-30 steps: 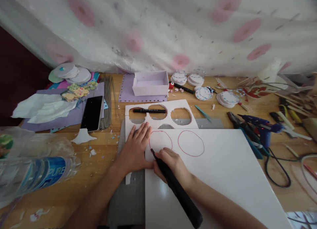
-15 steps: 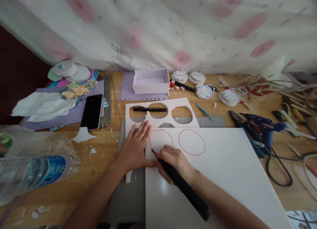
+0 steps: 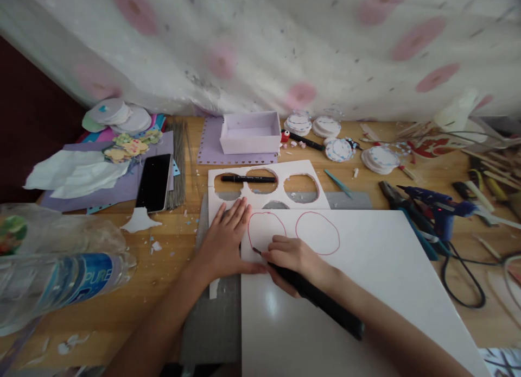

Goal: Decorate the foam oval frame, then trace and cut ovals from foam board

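Note:
A white board (image 3: 345,290) bears two red drawn circles along its far edge. My left hand (image 3: 226,241) lies flat with its fingers spread, across the board's left edge and a second white sheet (image 3: 280,168) that has round holes cut out. My right hand (image 3: 291,257) grips a thick black-handled tool (image 3: 325,298) with a slim pointed tip, resembling a craft knife. Its tip touches the board at the lower left of the left red circle (image 3: 266,213), close to my left thumb. The right hand hides part of that circle's lower edge.
A grey mat (image 3: 214,328) lies under the boards. To the right are pliers (image 3: 411,219) and a blue glue gun (image 3: 439,203) with its cable. On the left are a water bottle (image 3: 69,279) and a phone (image 3: 153,181). A white box (image 3: 250,140) stands behind.
The black tool's tip has moved slightly down and right along the red circle. Its handle end has swung right and up. My left hand stays pressed in place.

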A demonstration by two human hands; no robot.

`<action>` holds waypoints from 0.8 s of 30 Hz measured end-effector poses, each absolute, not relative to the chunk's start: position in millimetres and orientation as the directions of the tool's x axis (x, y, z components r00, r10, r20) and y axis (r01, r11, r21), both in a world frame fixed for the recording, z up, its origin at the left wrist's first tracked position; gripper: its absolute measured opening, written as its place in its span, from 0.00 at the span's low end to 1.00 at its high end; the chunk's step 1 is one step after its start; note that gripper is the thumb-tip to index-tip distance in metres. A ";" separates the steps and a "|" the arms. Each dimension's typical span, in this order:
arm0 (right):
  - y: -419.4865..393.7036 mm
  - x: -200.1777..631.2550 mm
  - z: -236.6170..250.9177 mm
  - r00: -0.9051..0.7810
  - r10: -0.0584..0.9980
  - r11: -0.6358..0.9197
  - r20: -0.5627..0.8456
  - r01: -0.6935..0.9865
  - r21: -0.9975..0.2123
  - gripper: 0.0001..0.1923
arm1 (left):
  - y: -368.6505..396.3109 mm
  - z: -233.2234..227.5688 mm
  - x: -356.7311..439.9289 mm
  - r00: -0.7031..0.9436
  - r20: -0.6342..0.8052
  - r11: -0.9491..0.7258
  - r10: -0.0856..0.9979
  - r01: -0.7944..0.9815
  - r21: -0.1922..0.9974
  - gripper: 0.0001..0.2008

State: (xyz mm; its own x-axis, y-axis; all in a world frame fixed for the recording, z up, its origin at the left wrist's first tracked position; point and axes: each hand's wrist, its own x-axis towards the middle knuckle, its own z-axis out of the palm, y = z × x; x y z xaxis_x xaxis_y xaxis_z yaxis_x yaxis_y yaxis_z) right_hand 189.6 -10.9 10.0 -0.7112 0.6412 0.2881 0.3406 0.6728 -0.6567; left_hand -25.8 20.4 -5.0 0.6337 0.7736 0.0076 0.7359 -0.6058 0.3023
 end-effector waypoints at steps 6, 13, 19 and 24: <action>-4.7 196.3 6.0 -0.720 0.622 0.655 0.306 0.264 -0.708 0.06 | 20.6 -4.5 -26.4 0.637 -0.005 -0.605 0.771 0.735 0.306 0.62; -0.9 204.6 9.7 -0.765 0.579 0.666 0.280 0.246 -0.704 0.07 | 22.2 -3.0 -26.0 0.640 -0.018 -0.602 0.768 0.732 0.320 0.61; 12.5 207.7 25.4 -0.848 0.479 0.712 0.227 0.223 -0.666 0.08 | 22.3 -3.2 -25.9 0.641 -0.026 -0.601 0.767 0.733 0.319 0.64; 14.3 216.0 27.1 -0.848 0.491 0.661 0.199 0.214 -0.719 0.07 | 22.0 -3.3 -27.2 0.644 -0.023 -0.606 0.765 0.731 0.314 0.64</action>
